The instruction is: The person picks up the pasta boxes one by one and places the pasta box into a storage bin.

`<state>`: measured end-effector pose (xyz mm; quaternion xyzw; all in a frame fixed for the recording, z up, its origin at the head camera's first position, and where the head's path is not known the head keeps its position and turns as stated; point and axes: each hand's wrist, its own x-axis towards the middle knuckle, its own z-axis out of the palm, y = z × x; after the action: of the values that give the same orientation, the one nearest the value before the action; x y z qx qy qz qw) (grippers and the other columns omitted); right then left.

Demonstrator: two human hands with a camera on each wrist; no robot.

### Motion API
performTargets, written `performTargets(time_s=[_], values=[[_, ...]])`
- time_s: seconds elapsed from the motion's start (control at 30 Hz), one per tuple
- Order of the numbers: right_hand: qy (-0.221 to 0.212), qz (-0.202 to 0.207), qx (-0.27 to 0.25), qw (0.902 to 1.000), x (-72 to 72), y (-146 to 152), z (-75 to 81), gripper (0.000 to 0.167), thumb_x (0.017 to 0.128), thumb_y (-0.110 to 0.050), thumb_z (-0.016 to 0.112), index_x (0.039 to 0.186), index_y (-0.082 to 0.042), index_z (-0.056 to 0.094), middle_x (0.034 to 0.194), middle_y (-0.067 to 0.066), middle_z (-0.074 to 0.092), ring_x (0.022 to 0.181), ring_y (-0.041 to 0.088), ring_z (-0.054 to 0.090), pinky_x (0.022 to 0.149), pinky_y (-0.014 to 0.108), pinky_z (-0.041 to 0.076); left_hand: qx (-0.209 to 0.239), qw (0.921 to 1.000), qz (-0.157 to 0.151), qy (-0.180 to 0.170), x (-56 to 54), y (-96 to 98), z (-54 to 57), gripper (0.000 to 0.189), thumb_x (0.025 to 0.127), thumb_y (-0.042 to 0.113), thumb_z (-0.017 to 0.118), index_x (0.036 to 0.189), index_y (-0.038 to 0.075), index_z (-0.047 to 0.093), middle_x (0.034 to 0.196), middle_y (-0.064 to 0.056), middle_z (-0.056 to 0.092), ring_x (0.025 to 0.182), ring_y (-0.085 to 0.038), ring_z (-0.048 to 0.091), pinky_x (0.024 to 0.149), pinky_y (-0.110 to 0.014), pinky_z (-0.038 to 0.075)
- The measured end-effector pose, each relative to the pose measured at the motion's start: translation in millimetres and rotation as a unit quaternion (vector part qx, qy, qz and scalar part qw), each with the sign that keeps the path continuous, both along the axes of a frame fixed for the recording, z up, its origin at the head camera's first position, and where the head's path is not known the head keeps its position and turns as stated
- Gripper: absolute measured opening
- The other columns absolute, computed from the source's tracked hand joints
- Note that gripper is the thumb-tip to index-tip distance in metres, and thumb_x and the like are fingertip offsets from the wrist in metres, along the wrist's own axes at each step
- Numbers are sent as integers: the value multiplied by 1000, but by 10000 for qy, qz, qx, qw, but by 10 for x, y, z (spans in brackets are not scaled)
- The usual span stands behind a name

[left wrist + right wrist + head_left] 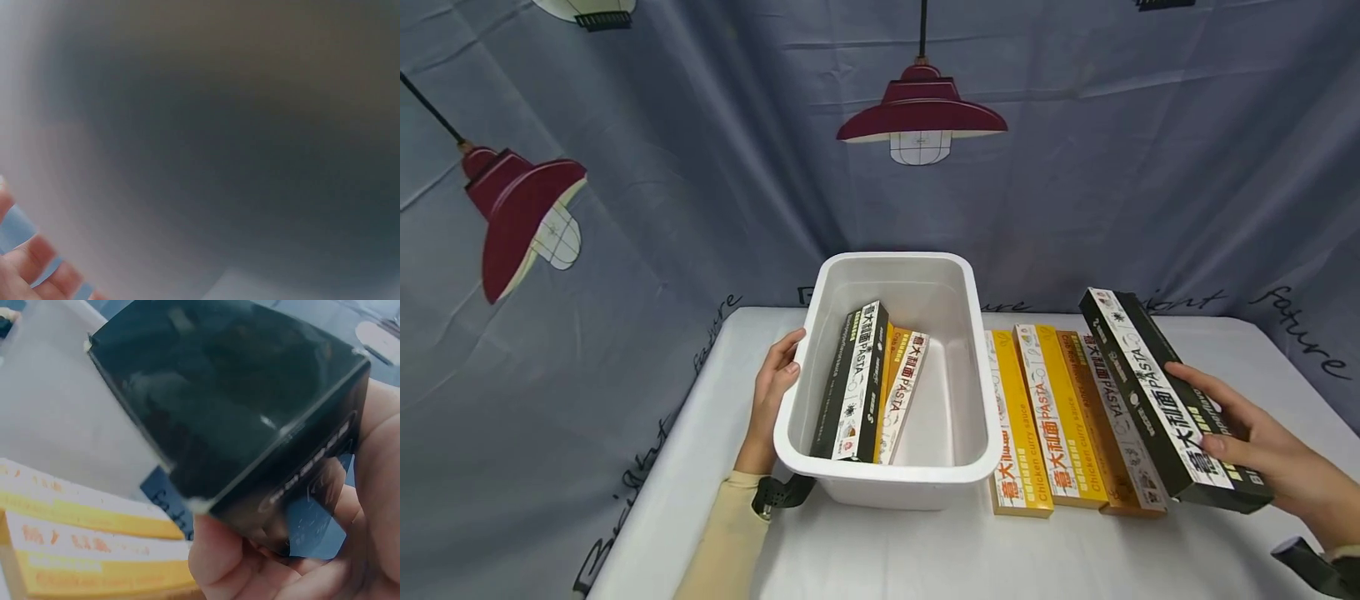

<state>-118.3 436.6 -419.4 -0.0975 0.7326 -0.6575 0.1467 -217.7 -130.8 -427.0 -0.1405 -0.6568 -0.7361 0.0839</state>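
Right hand (pixel 1262 446): thumb and fingers pinch a black PASTA carton (pixel 1165 400) across its width, near its lower end; the carton is tilted and raised over the white table (pixel 925 550), at the right. Left hand (pixel 767 400): the visible fingers lie apart against the outer left side of a white plastic bin (pixel 887 473), thumb and forefinger tips at its rim. Inside the bin, a second black carton (pixel 857 383) leans at the left beside an orange PASTA carton (pixel 904 396). Between bin and raised carton, two yellow chicken curry sauce cartons (pixel 1021 425) and one brown-orange carton (pixel 1120 425) lie side by side. Behind hangs a grey-blue curtain (pixel 715 167) printed with red lamps (pixel 921 112).
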Motion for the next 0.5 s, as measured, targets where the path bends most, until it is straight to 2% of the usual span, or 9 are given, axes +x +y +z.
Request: performTargets(time_s=[0.17, 0.3, 0.33, 0.37, 0.5], values=[[86, 608, -400, 9973, -213, -119, 210, 70, 106, -14, 49, 163, -40, 17, 135, -8, 51, 104, 18, 66, 76, 44, 63, 14, 10000, -58, 14, -20, -2, -7, 56, 97, 17, 41, 151, 1, 41, 148, -25, 46, 123, -17, 57, 96, -26, 52], [160, 1236, -725, 9895, -381, -245, 404, 70, 107, -15, 45, 164, -36, 11, 142, -4, 48, 111, 21, 67, 78, 49, 62, 4, 10000, -55, 49, -21, -2, -21, 57, 97, 18, 42, 151, 0, 41, 149, -25, 46, 124, -18, 57, 95, -26, 52], [190, 1299, -682, 9890, -415, -291, 458, 70, 107, -15, 45, 165, -35, 10, 144, -5, 48, 113, 21, 67, 79, 49, 62, -4, 10000, -45, 57, -21, -3, -23, 57, 97, 18, 42, 151, 0, 42, 149, -25, 46, 124, -18, 57, 95, -26, 52], [393, 1257, -425, 9904, -442, -351, 511, 69, 107, -17, 45, 165, -33, 10, 148, -8, 44, 117, 16, 65, 80, 45, 62, 4, 10000, -47, 72, -22, -3, -30, 57, 97, 18, 42, 151, 0, 41, 149, -25, 46, 125, -18, 56, 96, -26, 51], [322, 1311, -340, 9903, -530, -592, 712, 70, 106, -18, 48, 164, -33, 13, 147, -4, 47, 115, 17, 68, 80, 45, 62, 24, 9999, -89, 135, -19, -6, -35, 56, 97, 16, 41, 151, -1, 41, 149, -26, 45, 126, -17, 55, 98, -25, 50]])
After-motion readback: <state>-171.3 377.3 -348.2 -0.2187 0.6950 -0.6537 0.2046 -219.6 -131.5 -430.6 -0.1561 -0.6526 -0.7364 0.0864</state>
